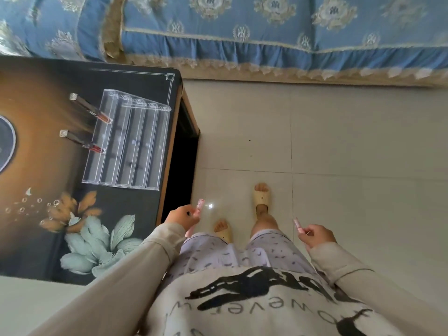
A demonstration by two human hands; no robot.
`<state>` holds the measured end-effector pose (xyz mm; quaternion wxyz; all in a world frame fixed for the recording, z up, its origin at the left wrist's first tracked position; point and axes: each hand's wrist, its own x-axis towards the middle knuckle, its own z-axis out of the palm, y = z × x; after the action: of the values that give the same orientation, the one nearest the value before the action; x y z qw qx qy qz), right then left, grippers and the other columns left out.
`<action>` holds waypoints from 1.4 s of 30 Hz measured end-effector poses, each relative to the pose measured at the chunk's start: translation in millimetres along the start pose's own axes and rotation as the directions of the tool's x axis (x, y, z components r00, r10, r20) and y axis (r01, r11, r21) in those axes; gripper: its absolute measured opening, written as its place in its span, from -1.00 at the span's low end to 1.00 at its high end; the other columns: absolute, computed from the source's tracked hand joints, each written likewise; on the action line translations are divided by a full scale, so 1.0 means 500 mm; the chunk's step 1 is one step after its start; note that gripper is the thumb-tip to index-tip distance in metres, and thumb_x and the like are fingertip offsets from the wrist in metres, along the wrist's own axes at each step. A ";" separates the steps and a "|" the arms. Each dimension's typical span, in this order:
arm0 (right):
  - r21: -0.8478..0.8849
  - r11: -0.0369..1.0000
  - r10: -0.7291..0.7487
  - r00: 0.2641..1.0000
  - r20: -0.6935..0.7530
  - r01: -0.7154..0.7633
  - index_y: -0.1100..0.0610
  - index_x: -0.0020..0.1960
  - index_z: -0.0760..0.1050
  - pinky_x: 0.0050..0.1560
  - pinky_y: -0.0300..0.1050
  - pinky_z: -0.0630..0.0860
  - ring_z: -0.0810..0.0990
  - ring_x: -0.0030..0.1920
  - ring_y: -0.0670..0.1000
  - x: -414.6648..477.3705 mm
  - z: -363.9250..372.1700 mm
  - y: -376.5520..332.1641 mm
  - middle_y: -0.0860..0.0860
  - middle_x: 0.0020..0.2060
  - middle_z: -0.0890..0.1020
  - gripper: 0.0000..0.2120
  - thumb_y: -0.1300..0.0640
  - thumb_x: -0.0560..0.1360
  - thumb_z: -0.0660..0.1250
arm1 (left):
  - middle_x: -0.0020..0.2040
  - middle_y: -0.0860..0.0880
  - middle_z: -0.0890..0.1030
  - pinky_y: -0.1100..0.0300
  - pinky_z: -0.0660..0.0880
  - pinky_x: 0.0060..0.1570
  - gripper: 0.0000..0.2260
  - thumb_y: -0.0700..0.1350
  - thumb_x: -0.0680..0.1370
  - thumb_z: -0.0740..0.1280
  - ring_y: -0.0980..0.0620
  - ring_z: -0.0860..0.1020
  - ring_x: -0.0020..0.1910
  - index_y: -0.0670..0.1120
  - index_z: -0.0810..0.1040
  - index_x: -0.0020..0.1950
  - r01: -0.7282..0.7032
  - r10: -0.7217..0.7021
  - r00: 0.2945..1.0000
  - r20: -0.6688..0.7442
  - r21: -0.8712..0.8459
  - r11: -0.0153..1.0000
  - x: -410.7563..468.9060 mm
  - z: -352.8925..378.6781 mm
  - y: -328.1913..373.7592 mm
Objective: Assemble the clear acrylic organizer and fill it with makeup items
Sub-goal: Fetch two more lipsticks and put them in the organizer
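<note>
The clear acrylic organizer (128, 141), stepped in several tiers, stands on the dark flowered table (60, 226) at the left. Two lip gloss tubes with silver caps (89, 107) (81, 141) stick out of its lowest tier. Off the table's right edge, over the floor, my left hand (183, 217) grips a pink lip gloss tube (197, 209). Further right, my right hand (316, 235) grips another pink lip gloss tube (298, 225). Both hands are well apart from the organizer.
A round dark dish (6, 141) lies at the table's left edge. A blue patterned sofa cover (266, 40) runs along the top. Pale floor tiles (351, 154) fill the right side, with my two sandalled feet (261, 196) on them.
</note>
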<state>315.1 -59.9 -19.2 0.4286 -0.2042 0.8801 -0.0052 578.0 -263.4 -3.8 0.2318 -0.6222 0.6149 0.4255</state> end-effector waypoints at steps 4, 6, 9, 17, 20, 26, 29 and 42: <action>-0.077 0.991 -0.107 0.992 0.067 0.112 0.31 -0.09 0.57 -0.23 -0.20 0.30 0.47 -0.22 0.07 0.100 -0.079 -0.080 0.19 -0.20 0.62 -0.78 0.14 0.48 0.30 | -0.01 -0.14 0.65 0.25 0.41 -0.17 -0.74 -0.02 0.56 0.21 -0.12 0.58 0.02 -0.09 0.53 0.16 0.144 -0.144 0.990 0.014 -0.122 0.982 0.004 0.011 0.008; -0.140 0.972 -0.176 0.978 0.112 0.190 0.23 -0.21 0.51 -0.31 -0.19 0.28 0.45 -0.24 0.07 0.147 -0.124 -0.135 0.15 -0.27 0.56 -0.82 0.13 0.48 0.29 | -0.21 -0.08 0.62 0.26 0.41 -0.17 -0.73 0.03 0.57 0.19 -0.10 0.59 0.04 -0.09 0.53 0.14 0.230 -0.229 0.973 0.025 -0.187 0.955 -0.001 0.020 0.018; -0.216 0.929 -0.270 0.950 0.159 0.300 0.14 -0.28 0.42 -0.32 -0.18 0.27 0.43 -0.24 0.07 0.210 -0.187 -0.221 0.08 -0.33 0.49 -0.81 0.12 0.49 0.28 | -0.02 -0.13 0.66 0.19 0.43 0.01 -0.73 0.02 0.57 0.16 -0.11 0.58 0.04 -0.08 0.53 0.13 0.318 -0.325 0.946 0.019 -0.270 0.909 -0.008 0.041 0.040; -0.382 0.786 -0.403 0.872 0.278 0.485 0.30 -0.05 0.57 -0.16 -0.18 0.38 0.52 -0.17 0.09 0.313 -0.293 -0.382 0.19 -0.15 0.63 -0.76 0.11 0.50 0.28 | -0.28 -0.20 0.59 0.10 0.49 -0.07 -0.84 -0.05 0.55 0.22 -0.19 0.58 -0.17 -0.09 0.48 -0.18 0.407 -0.490 0.868 0.073 -0.670 0.621 -0.027 0.121 0.105; -0.438 0.735 -0.416 0.854 0.312 0.518 0.28 -0.03 0.57 -0.15 -0.17 0.41 0.51 -0.18 0.07 0.328 -0.293 -0.429 0.20 -0.08 0.66 -0.75 0.09 0.50 0.27 | -0.15 -0.23 0.65 0.09 0.49 0.05 -0.72 0.06 0.56 0.20 -0.22 0.60 -0.06 -0.04 0.46 -0.28 0.433 -0.565 0.822 0.077 -0.728 0.531 -0.032 0.135 0.123; -0.524 0.633 -0.403 0.821 0.405 0.569 0.25 -0.01 0.57 -0.12 -0.17 0.41 0.50 -0.17 0.04 0.343 -0.258 -0.533 0.18 -0.05 0.66 -0.77 0.10 0.51 0.27 | -0.47 -0.04 0.46 0.17 0.44 -0.21 -0.71 0.05 0.56 0.19 -0.08 0.46 -0.39 -0.01 0.44 -0.33 0.411 -0.606 0.789 0.103 -0.822 0.395 0.001 0.092 0.117; -0.565 0.591 -0.395 0.817 0.420 0.576 0.23 -0.01 0.57 -0.12 -0.14 0.45 0.49 -0.17 0.03 0.345 -0.240 -0.595 0.17 -0.06 0.66 -0.77 0.09 0.52 0.26 | -0.47 -0.04 0.46 0.22 0.37 -0.27 -0.71 0.02 0.58 0.18 -0.07 0.46 -0.41 0.00 0.42 -0.33 0.387 -0.584 0.804 0.109 -0.842 0.375 0.031 0.046 0.099; -0.638 0.393 -0.487 0.738 0.467 0.662 0.14 -0.40 0.34 -0.28 -0.20 0.23 0.37 -0.25 0.06 0.312 -0.174 -0.814 0.13 -0.32 0.47 -0.62 0.01 0.54 0.22 | -0.12 -0.17 0.63 0.17 0.39 -0.13 -0.84 -0.01 0.54 0.23 -0.17 0.59 0.02 -0.05 0.53 -0.13 0.322 -0.640 0.769 0.003 -0.866 0.383 0.095 -0.117 0.061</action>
<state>308.0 -504.2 -6.6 0.3559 -0.6585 0.6163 0.2447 557.2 -342.2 -4.3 -0.0820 -0.8690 0.1558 0.4624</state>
